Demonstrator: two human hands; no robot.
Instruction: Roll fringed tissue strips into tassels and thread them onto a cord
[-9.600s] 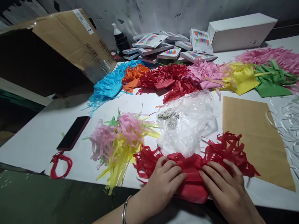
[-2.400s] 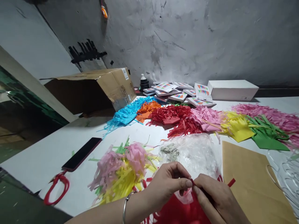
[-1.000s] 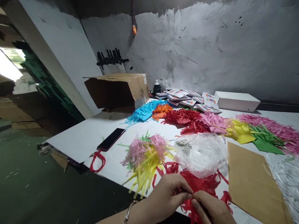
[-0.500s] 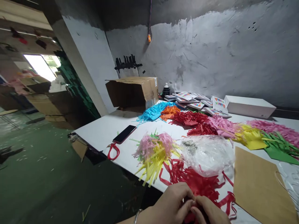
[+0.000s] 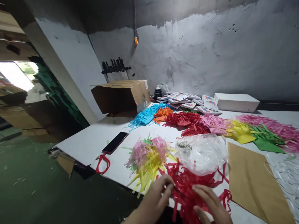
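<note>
Now the right hand (image 5: 211, 202), fingers apart, and left hand (image 5: 160, 193), grip too blurry to tell, seem to tidy red strips (image 5: 189, 179) by the near edge of the bench (image 5: 81, 140), needing a gentle touch next.

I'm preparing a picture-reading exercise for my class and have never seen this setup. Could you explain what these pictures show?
There is no machine here: a person is working with two bare hands. Every picture comes from one camera worn on that person's head, looking forward and down.

On the white table, the left hand and right hand are at the red fringe strips. The left fingers are curled, but blur hides whether they hold a strip; the right fingers are spread.

Around them lie a pink and yellow strip pile, a clear plastic bag, a brown sheet and a phone. Farther back are a row of coloured fringed bundles, flat printed boxes and an open cardboard box.
</note>
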